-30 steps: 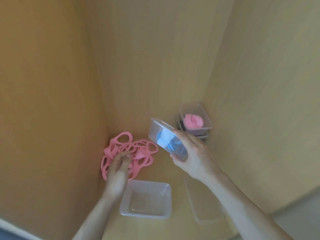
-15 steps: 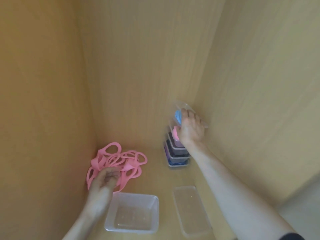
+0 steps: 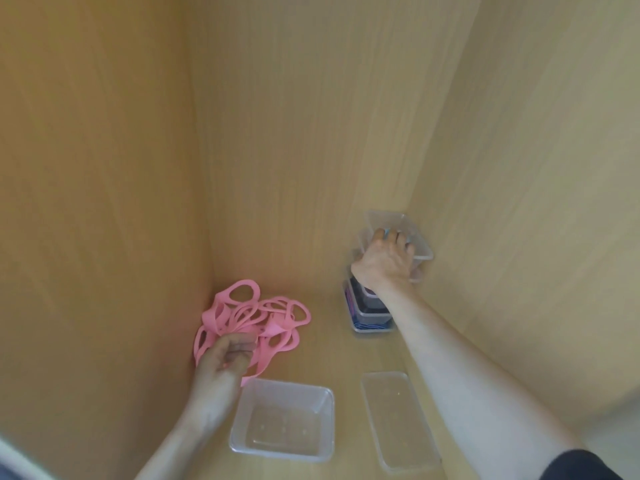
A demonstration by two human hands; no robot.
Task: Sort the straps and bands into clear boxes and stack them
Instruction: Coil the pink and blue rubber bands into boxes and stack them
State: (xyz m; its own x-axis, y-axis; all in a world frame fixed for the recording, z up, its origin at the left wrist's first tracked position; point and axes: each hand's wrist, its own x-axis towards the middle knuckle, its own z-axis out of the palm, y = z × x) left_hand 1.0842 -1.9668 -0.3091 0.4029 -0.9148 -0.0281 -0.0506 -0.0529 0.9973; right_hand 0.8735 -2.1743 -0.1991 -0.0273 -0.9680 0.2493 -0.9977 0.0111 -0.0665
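Observation:
A tangle of pink bands (image 3: 254, 315) lies on the wooden floor in the left corner. My left hand (image 3: 225, 362) rests on its near edge with fingers curled round a band. In the far right corner stands a stack of clear boxes (image 3: 369, 311) holding dark straps. My right hand (image 3: 388, 259) grips the top clear box (image 3: 415, 240), which sits on the stack and holds something blue, mostly hidden by my fingers. An open clear box (image 3: 323, 424) with nothing in it sits near me.
A loose clear lid (image 3: 398, 420) lies flat to the right of the open box. Wooden walls close in on the left, back and right. Bare floor shows between the pink bands and the stack.
My right hand carried the clear box with the blue item from mid-air to the top of the corner stack. My left hand stayed on the pink bands.

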